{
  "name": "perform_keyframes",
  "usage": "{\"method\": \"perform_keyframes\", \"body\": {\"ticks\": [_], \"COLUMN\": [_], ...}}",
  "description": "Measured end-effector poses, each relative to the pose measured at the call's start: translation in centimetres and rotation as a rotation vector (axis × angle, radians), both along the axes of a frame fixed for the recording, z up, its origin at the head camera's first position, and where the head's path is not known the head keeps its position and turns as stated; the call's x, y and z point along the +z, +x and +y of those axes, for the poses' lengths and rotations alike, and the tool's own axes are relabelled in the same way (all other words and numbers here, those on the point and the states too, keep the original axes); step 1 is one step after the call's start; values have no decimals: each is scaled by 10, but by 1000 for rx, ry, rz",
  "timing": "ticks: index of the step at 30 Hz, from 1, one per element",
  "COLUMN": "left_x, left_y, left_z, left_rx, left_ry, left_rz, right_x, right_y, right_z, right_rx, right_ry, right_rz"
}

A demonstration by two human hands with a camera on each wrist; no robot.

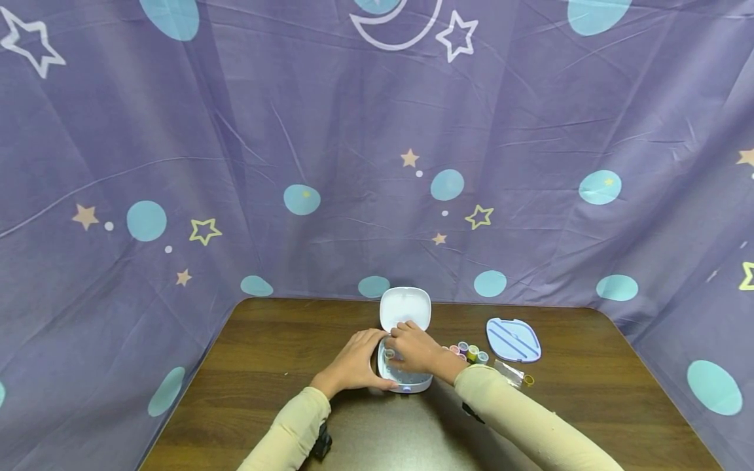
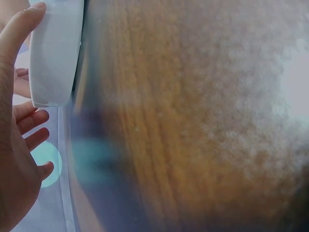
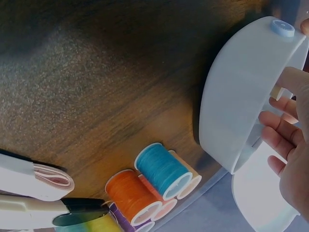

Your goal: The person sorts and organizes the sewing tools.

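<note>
A small white box stands on the table with its lid raised behind it and a blue-violet button on its front. My left hand grips the box's left side, thumb on the front rim and fingers toward the back. The left wrist view shows the thumb against the box wall. My right hand reaches over the open box from the right. It pinches a small pale spool between thumb and fingers, mostly hidden by them; its round end shows in the head view.
Right of the box stand several thread spools, among them a blue one and an orange one. Beyond them lies a light-blue slotted tray. A clear packet and a yellow ring lie nearer my right sleeve.
</note>
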State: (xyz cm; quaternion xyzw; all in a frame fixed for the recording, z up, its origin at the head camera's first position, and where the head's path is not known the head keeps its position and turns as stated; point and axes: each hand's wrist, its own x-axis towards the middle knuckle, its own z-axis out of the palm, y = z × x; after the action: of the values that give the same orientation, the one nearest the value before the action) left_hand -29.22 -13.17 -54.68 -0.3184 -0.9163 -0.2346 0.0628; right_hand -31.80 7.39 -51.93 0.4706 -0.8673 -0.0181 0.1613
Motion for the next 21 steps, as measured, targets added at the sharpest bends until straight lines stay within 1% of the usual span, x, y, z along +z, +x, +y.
{"method": "perform_keyframes", "body": {"ticks": [5,15,21], "left_x": [0,-1,1], "left_y": [0,0,0], "left_z": [0,1,2], "left_rx": [2,11,9], "left_ry": [-3,-4,2], "left_rz": [-1,-6,-3], "right_x": [1,8,14], "right_y": [0,4,4], "right_z": [1,6,12], "right_rx": [11,-7,-2], "right_ry": [-20,-27,-52], "right_rz": [5,-11,3]}}
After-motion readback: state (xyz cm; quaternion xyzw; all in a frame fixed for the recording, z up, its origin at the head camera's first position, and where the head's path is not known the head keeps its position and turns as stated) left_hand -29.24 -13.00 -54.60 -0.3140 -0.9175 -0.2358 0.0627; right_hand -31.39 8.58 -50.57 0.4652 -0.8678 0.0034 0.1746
